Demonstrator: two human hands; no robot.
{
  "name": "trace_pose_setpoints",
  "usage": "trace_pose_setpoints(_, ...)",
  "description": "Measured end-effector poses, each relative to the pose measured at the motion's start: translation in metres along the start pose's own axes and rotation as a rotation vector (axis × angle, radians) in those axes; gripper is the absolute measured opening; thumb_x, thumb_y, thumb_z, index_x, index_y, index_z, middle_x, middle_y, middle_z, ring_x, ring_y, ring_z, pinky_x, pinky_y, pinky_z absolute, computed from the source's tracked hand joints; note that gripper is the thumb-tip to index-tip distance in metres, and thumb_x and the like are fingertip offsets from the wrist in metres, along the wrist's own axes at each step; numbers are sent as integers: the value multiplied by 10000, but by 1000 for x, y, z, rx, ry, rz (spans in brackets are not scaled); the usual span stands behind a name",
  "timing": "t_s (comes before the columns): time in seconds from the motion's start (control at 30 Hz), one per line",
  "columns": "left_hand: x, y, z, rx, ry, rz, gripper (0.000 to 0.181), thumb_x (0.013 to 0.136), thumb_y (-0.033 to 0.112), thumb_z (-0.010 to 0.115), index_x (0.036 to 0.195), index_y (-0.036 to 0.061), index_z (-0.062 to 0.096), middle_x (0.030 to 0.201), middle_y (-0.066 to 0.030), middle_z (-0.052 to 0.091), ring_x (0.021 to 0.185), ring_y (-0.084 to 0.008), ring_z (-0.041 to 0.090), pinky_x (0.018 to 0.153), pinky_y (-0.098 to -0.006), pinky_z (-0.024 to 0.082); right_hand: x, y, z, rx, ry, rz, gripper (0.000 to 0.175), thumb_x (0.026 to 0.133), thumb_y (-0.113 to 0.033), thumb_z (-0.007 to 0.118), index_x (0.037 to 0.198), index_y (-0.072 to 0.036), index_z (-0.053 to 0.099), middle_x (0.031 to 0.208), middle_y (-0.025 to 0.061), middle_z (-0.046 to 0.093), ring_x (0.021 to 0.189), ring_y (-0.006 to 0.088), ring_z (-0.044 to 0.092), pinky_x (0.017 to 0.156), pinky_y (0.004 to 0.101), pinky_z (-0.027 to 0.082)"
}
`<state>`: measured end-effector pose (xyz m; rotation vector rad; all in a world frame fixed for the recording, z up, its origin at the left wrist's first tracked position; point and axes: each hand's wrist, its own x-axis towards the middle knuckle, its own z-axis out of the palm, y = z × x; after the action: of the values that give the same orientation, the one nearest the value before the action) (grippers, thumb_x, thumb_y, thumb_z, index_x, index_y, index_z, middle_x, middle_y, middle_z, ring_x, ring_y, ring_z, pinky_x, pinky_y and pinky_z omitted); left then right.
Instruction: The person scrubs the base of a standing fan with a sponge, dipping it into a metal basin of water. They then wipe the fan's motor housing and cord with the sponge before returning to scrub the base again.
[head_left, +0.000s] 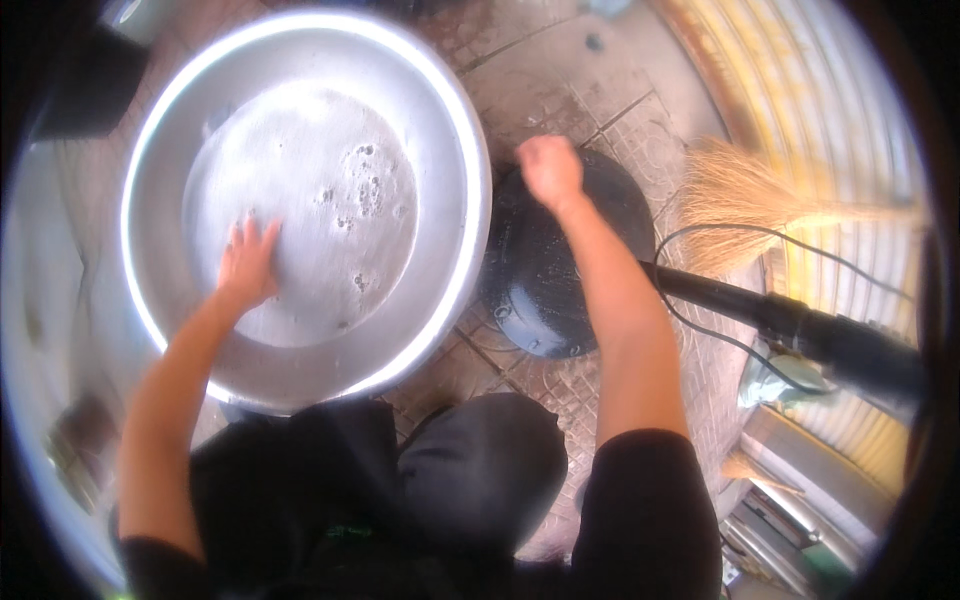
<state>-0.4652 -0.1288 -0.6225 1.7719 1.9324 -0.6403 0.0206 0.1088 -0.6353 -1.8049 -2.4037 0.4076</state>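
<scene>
A wide round metal basin (442, 300) stands before me on the left, with shallow water and bubbles on its bottom. Inside it, my left hand (250, 262) is spread low over the left part of the bottom; whether it touches cannot be told. My right hand (551, 169) is curled above the upper part of a round black base (540, 300), which has a wet, shiny surface. Whether the fingers of this hand hold something small cannot be seen. A black pole (705, 292) runs off to the right from beside the base.
A straw broom (739, 202) leans by the corrugated metal wall (817, 82) at the right. A black cable (712, 334) loops over the pole. Patterned floor tiles (630, 112) lie beneath. A plastic bag (787, 379) and a small brush (750, 469) are at lower right.
</scene>
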Motion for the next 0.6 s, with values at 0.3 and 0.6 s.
trace_pose_setpoints(0.3, -2, -5, 6, -18, 1, -16, 1236, 615, 167, 967, 1664, 246, 319, 1684, -241, 291, 1544, -512, 320, 1195, -581, 442, -46, -59, -5, 139, -135, -160, 176, 880, -164, 687, 963, -41, 781, 1181, 234, 727, 980, 427, 665, 1006, 503, 507)
trace_pose_setpoints(0.6, 4, -5, 12, 57, 40, -14, 1083, 735, 184, 873, 1667, 234, 325, 1666, -278, 319, 1510, -533, 372, 1192, -572, 448, -71, -71, -12, 39, 154, -292, 80, 875, -108, 687, 893, -94, 763, 995, 148, 722, 1023, 380, 584, 861, 491, 470)
